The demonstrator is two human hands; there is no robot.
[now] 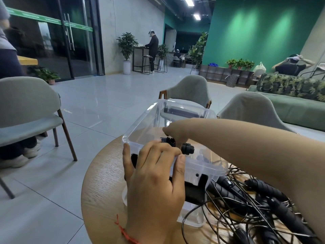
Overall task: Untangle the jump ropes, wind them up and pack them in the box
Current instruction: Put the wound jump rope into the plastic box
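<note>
A clear plastic box [202, 166] sits tilted on the round wooden table [102, 182]. My left hand [154, 182] grips its near rim, fingers curled over the edge. My right hand [175, 132] reaches down into the box from the right; its fingers are hidden behind the wrist and the box wall. Just below it, inside the box, are black jump-rope handle ends [187, 149]. A tangle of black jump ropes [255, 205] with thin cords and ribbed handles lies on the table to the right of the box, under my right forearm.
Grey chairs stand at the left [26, 106] and behind the table [191, 90]. A green sofa [295, 110] is at the right. People stand and sit further back in the room. Someone's legs and shoes [15, 155] are at the far left.
</note>
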